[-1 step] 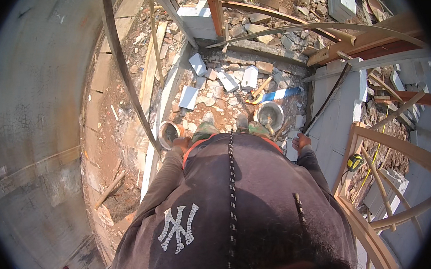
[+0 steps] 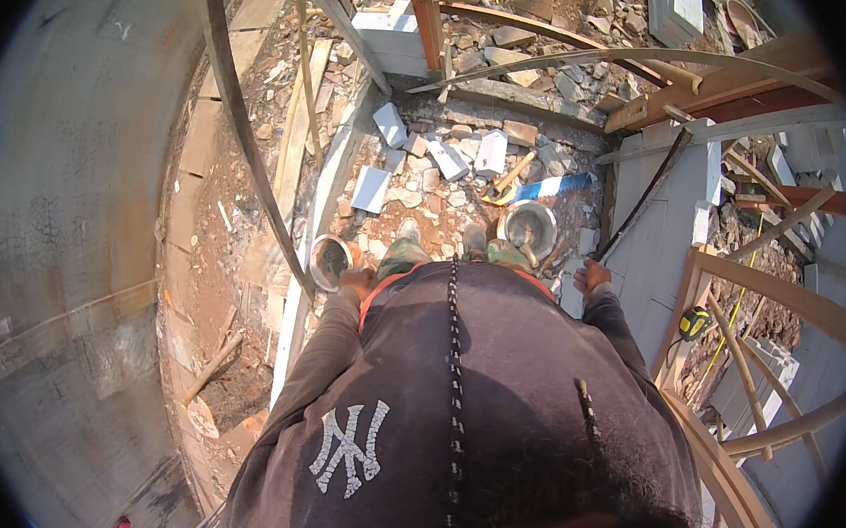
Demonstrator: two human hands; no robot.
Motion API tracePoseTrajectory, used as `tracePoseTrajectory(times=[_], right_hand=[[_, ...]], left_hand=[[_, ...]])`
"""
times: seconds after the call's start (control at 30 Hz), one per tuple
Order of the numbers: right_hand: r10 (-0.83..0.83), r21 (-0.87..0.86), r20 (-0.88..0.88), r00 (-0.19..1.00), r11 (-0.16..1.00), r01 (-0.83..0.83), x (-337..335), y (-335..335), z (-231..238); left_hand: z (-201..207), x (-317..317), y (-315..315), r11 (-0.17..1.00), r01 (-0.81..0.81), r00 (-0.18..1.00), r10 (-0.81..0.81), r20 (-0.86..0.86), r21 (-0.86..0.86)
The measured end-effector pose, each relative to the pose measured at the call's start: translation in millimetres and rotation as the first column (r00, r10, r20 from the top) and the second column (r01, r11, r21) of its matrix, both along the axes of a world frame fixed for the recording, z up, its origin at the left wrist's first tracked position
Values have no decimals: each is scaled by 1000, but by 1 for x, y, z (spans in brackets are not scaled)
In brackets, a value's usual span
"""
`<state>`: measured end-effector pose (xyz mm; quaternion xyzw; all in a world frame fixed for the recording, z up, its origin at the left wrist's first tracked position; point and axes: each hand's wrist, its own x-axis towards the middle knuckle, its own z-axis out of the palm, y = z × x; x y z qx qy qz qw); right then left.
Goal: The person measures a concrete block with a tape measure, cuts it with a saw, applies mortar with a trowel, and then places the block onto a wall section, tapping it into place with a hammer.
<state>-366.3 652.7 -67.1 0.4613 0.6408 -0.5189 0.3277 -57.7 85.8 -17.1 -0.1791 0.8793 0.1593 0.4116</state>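
Observation:
My left hand (image 2: 357, 283) hangs low beside my waist, next to a round bucket (image 2: 331, 262) with grey residue in it. Its fingers are too foreshortened to read. On the other side, my right hand (image 2: 593, 278) has its fingers curled in; whatever they may hold is hidden. The lower end of a thin dark rod (image 2: 643, 193) comes close to that hand, and I cannot tell if they touch. Ahead of my right leg stands a second bucket (image 2: 530, 227) with grey material in it. A handsaw with a blue and white blade (image 2: 553, 186) and a wooden-handled tool (image 2: 514, 172) lie just beyond it.
Several white blocks (image 2: 371, 189) lie on rubble ahead of my feet. A white block wall (image 2: 660, 177) runs along my right, with timber frames (image 2: 778, 293) and a yellow tape measure (image 2: 694, 322) beyond. A slanted pole (image 2: 245, 129) crosses the left side, before a grey wall (image 2: 65, 191).

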Motion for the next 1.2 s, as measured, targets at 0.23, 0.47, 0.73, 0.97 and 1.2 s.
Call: tracePoseTrajectory(times=[0.23, 0.47, 0.73, 0.97, 1.2], right_hand=[[279, -14, 14, 960, 960, -278, -28, -22, -28], [479, -120, 115, 870, 876, -467, -20, -18, -75], [426, -100, 183, 886, 905, -415, -46, 6, -62], [555, -514, 87, 827, 736, -440, -71, 22, -89], [557, -224, 86, 826, 819, -529, -59, -37, -55]], left_hand=[[2, 38, 51, 649, -752, 622, 757, -198, 116], [-73, 110, 79, 405, -914, 385, 852, -354, -19], [-58, 110, 103, 645, -710, 691, 715, -107, -282], [13, 73, 118, 294, -956, 272, 898, -345, 11], [-10, 92, 122, 808, -501, 843, 537, 36, -310]])
